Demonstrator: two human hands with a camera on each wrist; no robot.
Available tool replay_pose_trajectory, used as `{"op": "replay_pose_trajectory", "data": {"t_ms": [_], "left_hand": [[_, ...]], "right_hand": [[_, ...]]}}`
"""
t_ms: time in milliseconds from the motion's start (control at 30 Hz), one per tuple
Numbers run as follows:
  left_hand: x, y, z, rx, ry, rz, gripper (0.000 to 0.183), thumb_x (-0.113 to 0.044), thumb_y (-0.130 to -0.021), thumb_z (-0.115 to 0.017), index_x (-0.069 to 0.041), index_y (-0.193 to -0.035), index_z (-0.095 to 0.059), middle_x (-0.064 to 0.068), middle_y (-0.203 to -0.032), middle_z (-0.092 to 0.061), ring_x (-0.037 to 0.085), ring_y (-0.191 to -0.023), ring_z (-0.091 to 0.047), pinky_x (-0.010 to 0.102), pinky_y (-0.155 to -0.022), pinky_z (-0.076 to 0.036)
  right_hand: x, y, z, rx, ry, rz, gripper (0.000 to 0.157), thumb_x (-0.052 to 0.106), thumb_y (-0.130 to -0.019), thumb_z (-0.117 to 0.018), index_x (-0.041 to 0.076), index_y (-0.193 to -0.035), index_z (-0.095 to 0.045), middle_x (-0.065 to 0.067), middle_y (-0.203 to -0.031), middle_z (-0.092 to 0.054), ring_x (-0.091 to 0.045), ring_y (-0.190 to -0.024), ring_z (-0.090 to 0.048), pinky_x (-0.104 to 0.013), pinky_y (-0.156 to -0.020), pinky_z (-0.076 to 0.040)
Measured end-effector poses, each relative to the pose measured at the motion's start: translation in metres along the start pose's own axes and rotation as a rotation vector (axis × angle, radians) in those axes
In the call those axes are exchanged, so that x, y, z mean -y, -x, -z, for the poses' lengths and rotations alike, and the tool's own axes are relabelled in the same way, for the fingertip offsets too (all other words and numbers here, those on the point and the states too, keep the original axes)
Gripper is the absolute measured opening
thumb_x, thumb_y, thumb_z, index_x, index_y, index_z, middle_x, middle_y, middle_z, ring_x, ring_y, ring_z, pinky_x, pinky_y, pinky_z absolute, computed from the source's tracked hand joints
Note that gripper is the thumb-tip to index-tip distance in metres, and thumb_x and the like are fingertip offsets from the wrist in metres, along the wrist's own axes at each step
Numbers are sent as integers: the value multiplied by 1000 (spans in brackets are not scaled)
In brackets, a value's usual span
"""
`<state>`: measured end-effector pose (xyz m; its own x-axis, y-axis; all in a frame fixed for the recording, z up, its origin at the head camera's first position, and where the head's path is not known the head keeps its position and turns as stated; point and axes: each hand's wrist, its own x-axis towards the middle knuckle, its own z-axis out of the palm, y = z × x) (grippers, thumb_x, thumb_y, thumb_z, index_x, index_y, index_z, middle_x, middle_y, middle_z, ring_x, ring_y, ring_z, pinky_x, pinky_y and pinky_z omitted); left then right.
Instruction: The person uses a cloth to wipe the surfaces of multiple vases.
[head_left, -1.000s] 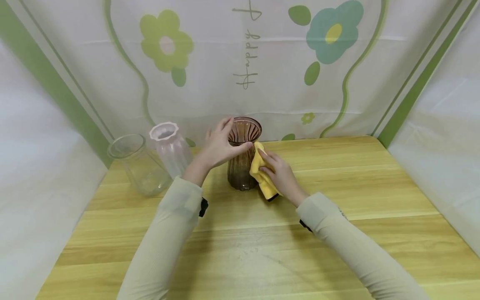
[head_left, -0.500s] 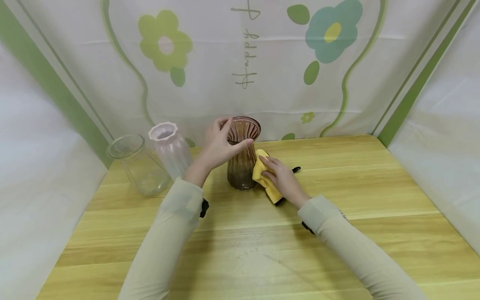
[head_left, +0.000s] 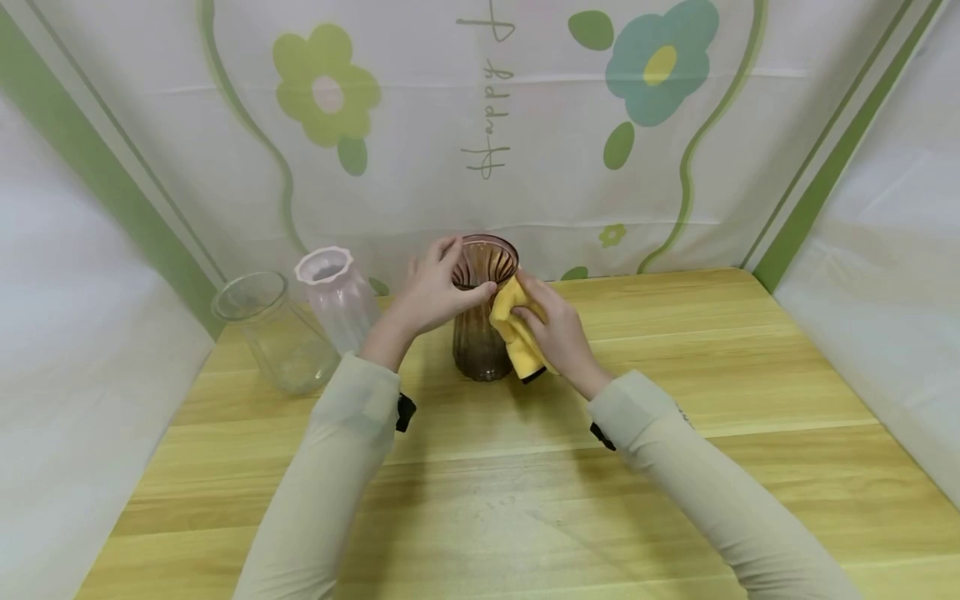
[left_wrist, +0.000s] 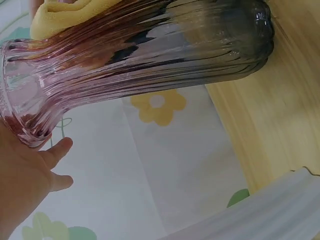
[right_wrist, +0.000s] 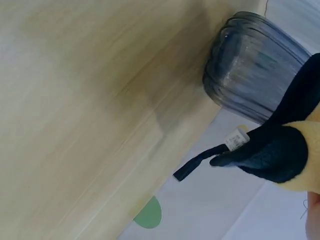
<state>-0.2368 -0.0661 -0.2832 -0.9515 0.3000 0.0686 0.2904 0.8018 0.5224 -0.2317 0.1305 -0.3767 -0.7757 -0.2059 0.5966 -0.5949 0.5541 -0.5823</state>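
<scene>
A ribbed glass vase, reddish-brown at the flared top and smoky grey at the base, stands upright on the table. My left hand grips it around the neck just under the rim, thumb at the front. Against its right side, below the rim, my right hand holds a yellow cloth pinched between thumb and fingers. In the left wrist view the same cloth touches the neck of the vase. The right wrist view shows the cloth's dark side with a hanging loop and small label.
To the left stand a pale pink fluted vase and a clear glass vase, close beside each other and near my left forearm. The wooden table ends at a white flower-printed cloth backdrop.
My right hand slid down the vase's side with the cloth, then rose back up to just below the rim. My left hand keeps its grip, and the vase stays in place.
</scene>
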Motion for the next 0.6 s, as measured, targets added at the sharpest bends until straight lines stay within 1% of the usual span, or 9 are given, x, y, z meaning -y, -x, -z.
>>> {"op": "replay_pose_trajectory", "data": {"t_ms": [200, 300, 433, 600], "left_hand": [[2, 2, -1, 9, 22, -7, 93, -59, -87, -52, -10, -154, -12, 9, -160, -10, 33, -149, -10, 55, -120, 5], [1, 2, -2, 9, 24, 1, 95, -62, -86, -52, -12, -155, -10, 9, -161, -9, 33, -149, -10, 55, -120, 6], [-1, 1, -2, 5, 15, 8, 100, -66, -84, -54, -12, -155, -9, 8, -161, -8, 32, -149, -12, 55, -120, 7], [-3, 0, -3, -4, 16, 13, 102, -66, -83, -56, -12, -155, -9, 7, -161, -8, 29, -149, -14, 56, -119, 8]], "right_hand": [[-5, 6, -1, 65, 8, 1, 54, 9, -87, -65, 5, -139, -49, -22, -132, -57, -38, -119, -56, -47, -104, -45], [-11, 12, -2, 103, 21, -23, 54, 10, -88, -65, 8, -139, -49, -22, -130, -58, -38, -118, -57, -48, -103, -45], [-18, 21, -3, 166, 43, -67, 54, 11, -89, -64, 11, -140, -48, -21, -129, -58, -38, -118, -56, -49, -102, -46], [-27, 30, -2, 272, 129, -99, 53, 14, -91, -61, 13, -142, -46, -19, -126, -58, -36, -111, -60, -48, -96, -50]]}}
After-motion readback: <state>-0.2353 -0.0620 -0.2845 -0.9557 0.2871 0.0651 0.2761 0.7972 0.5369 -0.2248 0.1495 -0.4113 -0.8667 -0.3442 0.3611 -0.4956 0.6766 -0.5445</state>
